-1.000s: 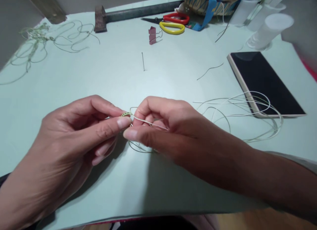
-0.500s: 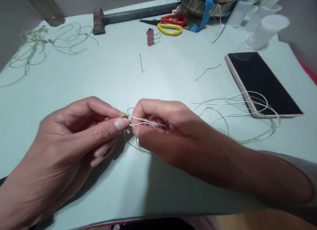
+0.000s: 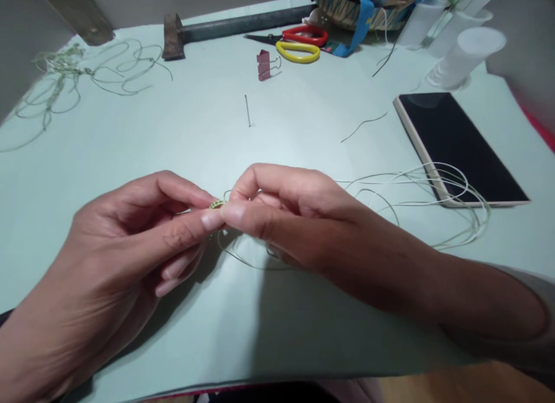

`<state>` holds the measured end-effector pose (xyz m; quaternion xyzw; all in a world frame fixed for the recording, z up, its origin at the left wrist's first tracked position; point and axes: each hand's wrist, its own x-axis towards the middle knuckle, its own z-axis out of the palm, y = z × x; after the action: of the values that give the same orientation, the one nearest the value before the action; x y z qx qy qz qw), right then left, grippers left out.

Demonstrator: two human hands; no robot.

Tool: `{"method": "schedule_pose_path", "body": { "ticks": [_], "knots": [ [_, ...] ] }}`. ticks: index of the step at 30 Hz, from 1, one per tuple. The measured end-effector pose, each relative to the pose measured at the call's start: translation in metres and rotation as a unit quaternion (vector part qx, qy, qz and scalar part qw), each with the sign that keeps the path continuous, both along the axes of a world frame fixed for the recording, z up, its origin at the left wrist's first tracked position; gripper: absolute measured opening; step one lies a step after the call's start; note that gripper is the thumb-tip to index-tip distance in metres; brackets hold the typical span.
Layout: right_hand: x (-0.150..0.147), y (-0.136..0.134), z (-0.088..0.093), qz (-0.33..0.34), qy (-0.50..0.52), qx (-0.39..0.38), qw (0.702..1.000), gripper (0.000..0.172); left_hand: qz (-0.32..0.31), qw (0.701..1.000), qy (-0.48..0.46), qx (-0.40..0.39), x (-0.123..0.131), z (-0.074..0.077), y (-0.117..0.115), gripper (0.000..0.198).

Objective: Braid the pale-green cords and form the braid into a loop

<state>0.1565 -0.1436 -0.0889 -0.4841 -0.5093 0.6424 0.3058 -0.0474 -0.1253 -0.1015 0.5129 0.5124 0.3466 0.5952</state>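
My left hand [image 3: 147, 235] pinches a small green knotted cord piece [image 3: 215, 204] between thumb and forefinger. Its thumb tip touches that of my right hand [image 3: 286, 212], whose thumb and forefinger are closed at the piece's right end, around cords that the fingers mostly hide. Thin cords [image 3: 243, 260] loop below the two hands. Longer white and green cords [image 3: 470, 229] trail out to the right, some lying over the edge of the phone.
A black-screened phone [image 3: 455, 143] lies at the right. Farther back are a pin [image 3: 247, 111], a binder clip [image 3: 263, 66], scissors [image 3: 299, 51], a hammer [image 3: 173, 39], white spools [image 3: 472, 53] and a basket [image 3: 342, 13]. Tangled green cord [image 3: 65, 67] lies back left.
My right hand's thumb has moved up and left against my left thumb, covering the white cords that showed between the hands. My left hand has hardly moved.
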Motion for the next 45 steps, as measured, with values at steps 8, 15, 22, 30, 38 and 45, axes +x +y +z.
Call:
{"method": "schedule_pose_path", "body": {
  "ticks": [8,15,22,30,38,45],
  "knots": [
    [0.009,0.003,0.01,0.028,-0.004,-0.002,1.0,0.017,-0.027,0.999,-0.011,-0.035,0.007,0.003,0.001,0.01],
    [0.003,0.001,0.003,0.003,-0.045,0.06,0.997,0.021,-0.057,0.996,-0.035,-0.065,0.003,0.004,0.002,0.011],
    [-0.004,0.002,-0.005,-0.019,-0.047,0.088,0.995,0.023,-0.062,0.997,-0.018,-0.039,0.001,0.002,0.001,0.003],
    [0.003,-0.003,-0.005,-0.005,-0.09,0.168,0.982,0.021,-0.018,0.998,0.052,0.013,0.009,0.005,-0.001,0.01],
    [-0.006,0.004,-0.005,-0.026,-0.126,0.158,0.979,0.036,-0.026,0.996,0.071,0.051,0.01,0.008,-0.005,0.013],
    [0.008,0.001,0.005,0.006,-0.005,0.061,0.998,0.023,-0.037,0.994,0.082,0.057,0.002,0.005,-0.004,0.011]
  ]
}}
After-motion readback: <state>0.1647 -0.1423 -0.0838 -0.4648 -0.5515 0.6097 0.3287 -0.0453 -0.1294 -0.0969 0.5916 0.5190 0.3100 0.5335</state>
